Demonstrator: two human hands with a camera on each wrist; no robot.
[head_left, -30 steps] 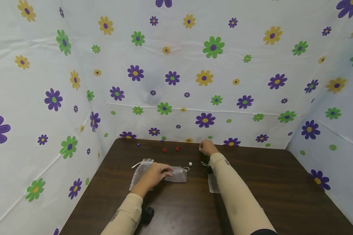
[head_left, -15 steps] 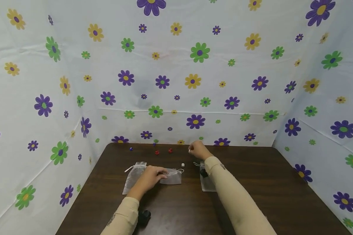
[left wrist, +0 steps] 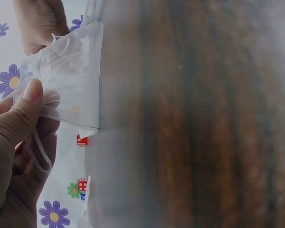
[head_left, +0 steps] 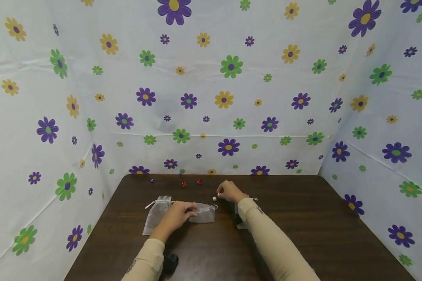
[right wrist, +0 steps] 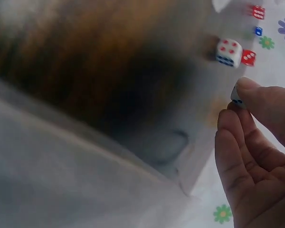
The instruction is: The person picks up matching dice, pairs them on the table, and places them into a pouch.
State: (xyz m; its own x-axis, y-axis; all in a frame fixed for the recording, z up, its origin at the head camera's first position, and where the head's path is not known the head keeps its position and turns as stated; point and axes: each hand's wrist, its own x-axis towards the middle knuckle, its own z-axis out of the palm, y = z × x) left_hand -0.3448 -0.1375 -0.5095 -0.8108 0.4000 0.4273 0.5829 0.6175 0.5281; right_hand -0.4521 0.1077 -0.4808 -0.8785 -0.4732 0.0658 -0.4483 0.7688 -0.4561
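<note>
My left hand [head_left: 178,214] pinches the drawstring end of a sheer white organza pouch [head_left: 203,216] between thumb and fingers; the left wrist view shows the pouch [left wrist: 76,71] stretched out from the thumb, its cord looping below. Between thumb and fingertips, my right hand [head_left: 230,191] holds a small white die [right wrist: 237,97], largely covered by the thumb. Just to the left of that hand, a second white die [head_left: 214,198] lies on the table; its red and blue pips show in the right wrist view. The right hand is beyond the pouch, apart from it.
Two red dice [head_left: 183,184] and two blue dice [head_left: 152,180] lie toward the back of the dark wooden table [head_left: 302,234]. Another sheer pouch [head_left: 157,214] lies at left, and a third pouch [head_left: 244,225] is partly hidden under my right forearm. Flowered cloth [head_left: 197,78] hangs behind.
My right hand, holding the white die, has come down and nearer, toward the die on the table. The left hand stays at its pouch. The head view has shifted slightly.
</note>
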